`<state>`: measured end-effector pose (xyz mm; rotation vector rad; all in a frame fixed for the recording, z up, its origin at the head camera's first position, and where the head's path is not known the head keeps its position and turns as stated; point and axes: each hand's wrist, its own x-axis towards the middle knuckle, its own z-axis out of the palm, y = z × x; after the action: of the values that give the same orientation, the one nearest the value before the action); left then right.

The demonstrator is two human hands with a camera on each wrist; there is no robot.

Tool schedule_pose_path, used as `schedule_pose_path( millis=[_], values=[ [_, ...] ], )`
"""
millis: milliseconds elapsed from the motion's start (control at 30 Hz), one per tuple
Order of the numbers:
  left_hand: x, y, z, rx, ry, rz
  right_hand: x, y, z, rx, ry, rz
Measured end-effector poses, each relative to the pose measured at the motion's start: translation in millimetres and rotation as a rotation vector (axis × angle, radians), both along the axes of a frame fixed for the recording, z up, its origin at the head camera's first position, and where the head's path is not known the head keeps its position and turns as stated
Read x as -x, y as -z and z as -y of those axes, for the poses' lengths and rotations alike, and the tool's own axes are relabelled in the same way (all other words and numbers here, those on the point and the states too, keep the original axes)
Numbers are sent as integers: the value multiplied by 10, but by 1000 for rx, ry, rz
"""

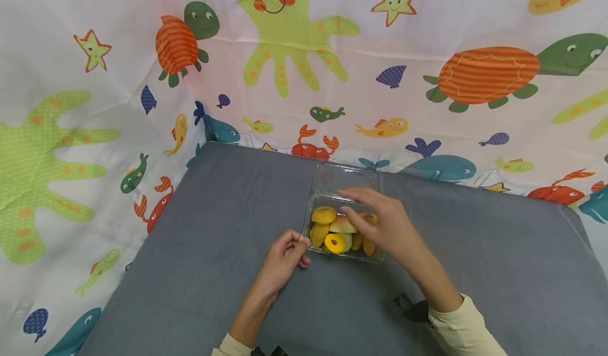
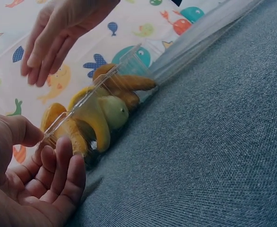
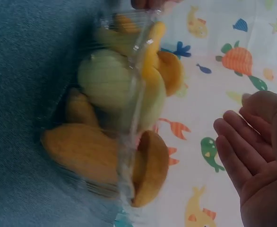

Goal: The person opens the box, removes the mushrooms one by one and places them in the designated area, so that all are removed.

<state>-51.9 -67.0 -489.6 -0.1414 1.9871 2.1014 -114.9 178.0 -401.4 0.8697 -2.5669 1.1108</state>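
Note:
A clear plastic clamshell box stands on the grey cloth with its lid folded back toward the wall. Inside lie several orange-yellow fruit-like pieces, a pale green piece with a reddish edge, and a yellow ring-shaped piece. My left hand pinches the box's near left corner, thumb on the rim and fingers curled against the outside. My right hand hovers over the box's right side, fingers extended and holding nothing. It hides some of the pieces in the head view.
Grey cloth covers the table on both sides of the box. A white curtain printed with sea animals hangs along the back and left edges. A dark strap is by the right sleeve.

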Motion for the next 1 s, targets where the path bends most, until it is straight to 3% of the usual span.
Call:
schedule_pose_path(
  millis=[333, 733, 1000],
  values=[
    [-5, -7, -3, 9, -5, 9, -13, 108, 122, -121, -96, 25],
    [-1, -13, -18, -16, -5, 28, -8, 214, 244, -301, -97, -24],
    [12, -38, -16, -2, -10, 23, 21, 241, 273, -317, -70, -18]
  ],
)
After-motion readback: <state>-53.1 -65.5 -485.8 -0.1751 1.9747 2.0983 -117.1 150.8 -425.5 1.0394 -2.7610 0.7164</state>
